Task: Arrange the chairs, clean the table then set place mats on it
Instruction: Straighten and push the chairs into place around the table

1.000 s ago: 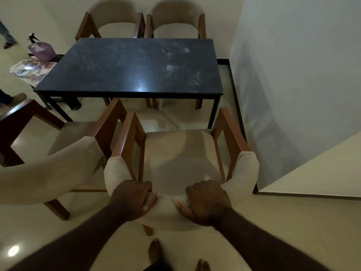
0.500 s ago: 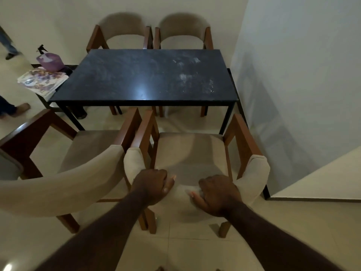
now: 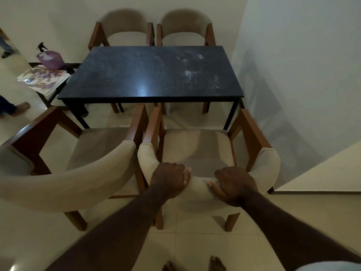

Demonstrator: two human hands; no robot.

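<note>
A beige padded chair with brown wooden arms [image 3: 197,147] stands in front of me, facing the dark table [image 3: 152,75]. My left hand [image 3: 170,178] and my right hand [image 3: 233,182] both grip the top of its curved backrest, fingers curled over the padding. The tabletop carries white dusty smears at its right half. A second matching chair [image 3: 97,147] stands right beside it on the left, arms almost touching. Two more chairs [image 3: 125,26] [image 3: 185,26] sit at the table's far side against the wall. Colourful place mats [image 3: 44,80] lie stacked on a low stand to the left.
A purple bowl [image 3: 50,59] with a black spray bottle behind it sits beyond the mats. A white wall [image 3: 302,75] runs close along the right of the table. Another person's feet [image 3: 17,108] are at the far left. My bare feet show at the bottom.
The chair I hold has moved forward toward the table, its front now near the table's edge, and I have stepped forward with it. Both hands keep their grip on the backrest.
</note>
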